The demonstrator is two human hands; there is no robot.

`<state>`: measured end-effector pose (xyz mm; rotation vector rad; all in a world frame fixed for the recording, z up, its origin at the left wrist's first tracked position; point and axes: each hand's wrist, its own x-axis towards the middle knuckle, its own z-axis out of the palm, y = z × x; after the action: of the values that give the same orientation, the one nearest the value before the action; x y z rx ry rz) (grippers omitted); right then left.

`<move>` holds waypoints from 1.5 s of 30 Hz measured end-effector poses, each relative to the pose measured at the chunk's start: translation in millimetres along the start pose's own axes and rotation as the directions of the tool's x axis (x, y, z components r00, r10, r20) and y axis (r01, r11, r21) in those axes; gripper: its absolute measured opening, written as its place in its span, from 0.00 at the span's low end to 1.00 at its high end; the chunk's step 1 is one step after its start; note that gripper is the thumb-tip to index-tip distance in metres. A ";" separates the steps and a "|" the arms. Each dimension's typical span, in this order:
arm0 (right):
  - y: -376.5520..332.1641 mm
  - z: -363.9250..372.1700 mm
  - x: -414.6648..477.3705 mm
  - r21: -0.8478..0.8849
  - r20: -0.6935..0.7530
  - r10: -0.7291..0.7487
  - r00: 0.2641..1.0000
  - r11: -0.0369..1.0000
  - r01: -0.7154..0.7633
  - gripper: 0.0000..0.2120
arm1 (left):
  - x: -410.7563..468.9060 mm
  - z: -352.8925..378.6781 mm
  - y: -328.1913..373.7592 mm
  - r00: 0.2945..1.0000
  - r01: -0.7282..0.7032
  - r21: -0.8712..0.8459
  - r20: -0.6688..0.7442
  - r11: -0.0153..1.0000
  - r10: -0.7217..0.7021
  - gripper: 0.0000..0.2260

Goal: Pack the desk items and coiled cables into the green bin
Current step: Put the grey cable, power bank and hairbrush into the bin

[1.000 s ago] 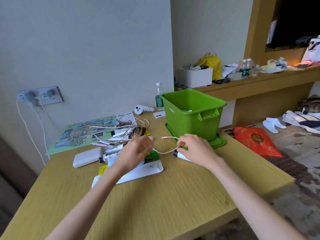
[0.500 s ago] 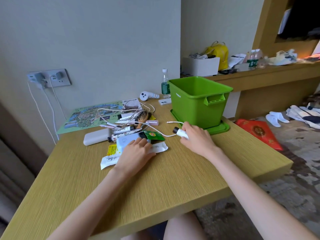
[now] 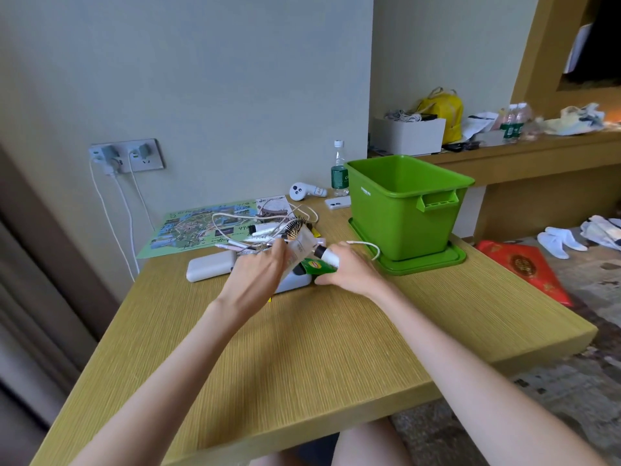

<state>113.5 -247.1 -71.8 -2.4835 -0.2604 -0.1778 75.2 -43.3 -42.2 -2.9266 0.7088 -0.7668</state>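
- Green bin (image 3: 403, 210) stands just beyond our right hand (image 3: 349, 275), which grips a white tube (image 3: 331, 256)
- Our left hand (image 3: 255, 280) grasps a pale flat tube (image 3: 300, 248) beside it

Bright green bin (image 3: 400, 213) on matching green lid (image 3: 426, 265); desk (image 3: 302, 348) yellow-olive with fine streaked grain; map (image 3: 188, 230) pale green, printed with small multicoloured pictures. Cream tube (image 3: 300, 250), white tube (image 3: 331, 256) with black cap, green sachet (image 3: 319, 266) bearing yellow-and-red logo, white power bank (image 3: 210, 270), white cable (image 3: 368, 245). Clear bottle (image 3: 339, 169) with dark green label and white cap, red bag (image 3: 527, 267) with gold emblem, yellow bag (image 3: 443, 109).
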 end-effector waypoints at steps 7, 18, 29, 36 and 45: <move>-3.7 16.7 4.5 -0.186 -0.203 -0.131 0.970 0.978 0.093 0.09 | 27.2 -3.2 -20.3 0.936 0.292 -0.431 -0.056 0.854 -0.348 0.14; -27.3 -132.1 29.8 -0.173 -0.630 -0.154 0.761 0.983 0.056 0.15 | 141.3 -37.8 12.8 0.931 0.268 -0.820 0.085 0.506 -0.356 0.11; 32.3 -221.3 104.3 0.065 -0.607 0.176 0.775 0.983 -0.172 0.06 | 296.8 -32.1 108.1 0.869 0.317 -0.877 0.116 0.361 -0.481 0.12; 58.3 -196.8 100.0 -0.113 -0.179 0.217 0.960 0.965 -0.239 0.18 | 289.6 9.3 103.0 0.940 0.333 -0.511 0.240 0.792 -0.241 0.18; 2.3 -157.6 73.2 -0.205 -0.376 -0.161 0.912 0.975 0.087 0.12 | 203.2 -9.4 30.4 0.964 0.200 -0.671 0.003 0.714 -0.267 0.11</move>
<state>174.9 -333.6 65.9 -2.5425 -0.2401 -0.7756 215.3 -158.7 54.5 -3.7222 0.7530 -0.8046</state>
